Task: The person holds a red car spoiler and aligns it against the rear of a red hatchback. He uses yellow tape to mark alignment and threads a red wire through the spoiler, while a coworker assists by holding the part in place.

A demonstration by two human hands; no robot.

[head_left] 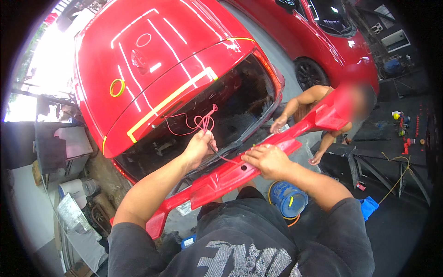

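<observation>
A long red car spoiler [217, 184] lies slantwise across in front of my body, from the lower left to the upper right. My right hand [269, 161] rests over its upper edge, fingers curled onto it near a dark round hole. Pinched in my left hand [199, 147] is a looped bundle of thin red wire [205, 123]. One strand runs from that hand to the spoiler, and another reaches toward the red car's [138, 55] rear edge. Yellow tape [173, 104] lines the roof edge, and a yellow tape roll [117, 87] sits on the roof.
A co-worker [314, 99] crouches at the right, behind the spoiler's far end, with one hand near it. A blue bucket [288, 199] stands below my right arm. Another red car [341, 51] is parked at the upper right. Metal panels [80, 217] and scrap lie at the left.
</observation>
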